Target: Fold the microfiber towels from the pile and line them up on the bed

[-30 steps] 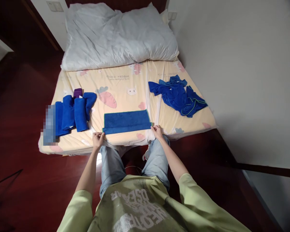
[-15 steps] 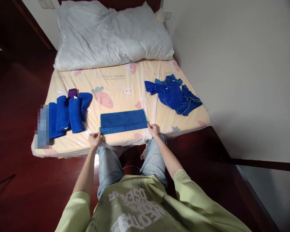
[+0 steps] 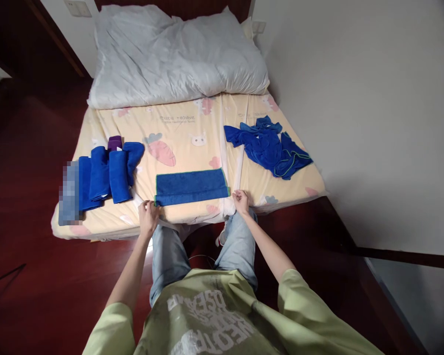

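A blue towel with green edging lies in front of me at the bed's near edge. Its near side is folded over in a narrow strip. At the near left corner of this towel is my left hand, fingers loosely bent and apart, touching or very close to the corner. My right hand is just off the towel's right end, with a small gap between them. Its fingers are slightly curled and no cloth shows in them.
Several rolled or folded blue towels and a purple one lie on the left of the bed sheet. A crumpled heap of blue towels is at the right. A white quilt covers the far end. A wall stands at right.
Both hands were pinching the ends of the folded strip. The right hand has let go and shifted right, away from the towel. The left fingers have loosened at the corner.
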A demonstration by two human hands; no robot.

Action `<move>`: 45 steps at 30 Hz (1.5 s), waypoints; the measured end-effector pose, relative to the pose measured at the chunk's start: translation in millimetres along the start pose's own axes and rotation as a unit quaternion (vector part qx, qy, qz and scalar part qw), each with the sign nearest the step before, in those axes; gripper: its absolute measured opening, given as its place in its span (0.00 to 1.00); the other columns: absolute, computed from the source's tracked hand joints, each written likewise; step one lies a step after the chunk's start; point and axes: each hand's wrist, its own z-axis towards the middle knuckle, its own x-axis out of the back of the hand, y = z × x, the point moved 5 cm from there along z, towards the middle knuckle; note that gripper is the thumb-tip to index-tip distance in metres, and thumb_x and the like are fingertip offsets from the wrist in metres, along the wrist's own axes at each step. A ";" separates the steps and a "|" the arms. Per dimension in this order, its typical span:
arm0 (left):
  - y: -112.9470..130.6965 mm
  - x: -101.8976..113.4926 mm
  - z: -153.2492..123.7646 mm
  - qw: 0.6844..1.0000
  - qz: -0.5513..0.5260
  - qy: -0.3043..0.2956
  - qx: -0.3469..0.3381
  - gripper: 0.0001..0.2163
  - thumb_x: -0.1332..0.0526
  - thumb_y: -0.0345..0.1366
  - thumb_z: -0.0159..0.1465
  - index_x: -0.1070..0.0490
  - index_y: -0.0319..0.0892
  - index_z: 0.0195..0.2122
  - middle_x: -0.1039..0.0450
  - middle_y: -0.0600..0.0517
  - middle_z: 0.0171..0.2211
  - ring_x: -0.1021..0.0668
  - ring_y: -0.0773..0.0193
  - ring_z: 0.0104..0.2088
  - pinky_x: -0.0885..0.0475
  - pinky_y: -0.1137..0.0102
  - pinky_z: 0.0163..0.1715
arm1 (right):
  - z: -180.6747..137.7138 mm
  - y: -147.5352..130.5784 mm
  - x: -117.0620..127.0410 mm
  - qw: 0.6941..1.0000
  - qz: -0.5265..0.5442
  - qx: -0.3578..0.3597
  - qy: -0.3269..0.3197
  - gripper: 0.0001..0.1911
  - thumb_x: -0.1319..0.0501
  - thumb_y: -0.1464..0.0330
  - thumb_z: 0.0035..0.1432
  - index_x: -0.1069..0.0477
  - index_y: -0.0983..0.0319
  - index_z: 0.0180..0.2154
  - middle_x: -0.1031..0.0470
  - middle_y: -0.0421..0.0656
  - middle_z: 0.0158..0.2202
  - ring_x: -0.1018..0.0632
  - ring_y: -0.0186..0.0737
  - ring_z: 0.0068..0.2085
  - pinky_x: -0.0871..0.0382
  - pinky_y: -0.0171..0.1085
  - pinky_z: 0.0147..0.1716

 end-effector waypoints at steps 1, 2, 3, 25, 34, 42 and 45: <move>3.9 -1.0 -2.0 0.999 -0.003 -0.028 -0.037 0.19 0.41 0.45 0.66 0.28 0.42 0.55 0.33 0.36 0.61 0.30 0.43 0.63 0.35 0.47 0.64 | -5.5 -6.2 4.3 0.999 -0.012 0.037 -0.010 0.15 0.40 0.61 0.63 0.22 0.63 0.44 0.21 0.54 0.46 0.20 0.49 0.46 0.25 0.48 0.51; 7.6 -2.8 -3.2 0.996 -0.007 -0.057 -0.068 0.19 0.41 0.43 0.66 0.28 0.43 0.56 0.33 0.38 0.64 0.32 0.44 0.65 0.35 0.47 0.65 | -11.1 -13.5 6.6 0.996 -0.027 0.080 -0.028 0.15 0.41 0.64 0.63 0.21 0.62 0.47 0.22 0.54 0.49 0.21 0.50 0.50 0.27 0.49 0.55; 11.1 -5.3 -3.2 0.992 -0.010 -0.081 -0.096 0.19 0.42 0.40 0.66 0.28 0.44 0.58 0.34 0.39 0.66 0.33 0.45 0.67 0.36 0.48 0.67 | -16.5 -21.2 6.4 0.990 -0.045 0.124 -0.055 0.16 0.41 0.66 0.64 0.21 0.61 0.50 0.22 0.53 0.52 0.22 0.50 0.54 0.29 0.50 0.59; 11.1 -23.7 3.5 0.970 0.074 -0.172 -0.155 0.27 0.49 0.26 0.64 0.30 0.37 0.65 0.31 0.35 0.65 0.32 0.46 0.69 0.44 0.46 0.71 | -19.9 -45.4 -21.5 0.937 -0.221 0.206 -0.176 0.27 0.48 0.78 0.64 0.22 0.60 0.59 0.25 0.48 0.63 0.29 0.57 0.64 0.36 0.57 0.60; -8.8 -11.3 -47.3 0.989 -0.046 -0.129 -0.057 0.28 0.48 0.29 0.61 0.29 0.44 0.64 0.29 0.45 0.65 0.30 0.52 0.68 0.37 0.50 0.70 | -53.6 -26.0 -8.7 0.958 -0.131 0.191 -0.171 0.29 0.49 0.79 0.61 0.22 0.58 0.58 0.21 0.45 0.59 0.25 0.49 0.58 0.32 0.51 0.61; -18.8 -3.6 -33.4 0.988 -0.135 -0.064 0.045 0.22 0.42 0.43 0.62 0.24 0.42 0.56 0.23 0.41 0.57 0.23 0.49 0.59 0.28 0.53 0.61 | -28.6 -15.1 -11.4 0.985 -0.002 0.112 -0.128 0.30 0.45 0.80 0.45 0.18 0.59 0.47 0.22 0.49 0.49 0.23 0.49 0.54 0.30 0.51 0.61; -18.6 0.5 -31.8 0.986 -0.145 -0.057 0.064 0.21 0.42 0.46 0.63 0.23 0.42 0.52 0.22 0.41 0.54 0.22 0.50 0.56 0.27 0.54 0.59 | -26.5 -8.9 -10.4 0.988 0.025 0.092 -0.123 0.26 0.44 0.78 0.46 0.18 0.59 0.45 0.25 0.50 0.48 0.24 0.49 0.53 0.28 0.50 0.58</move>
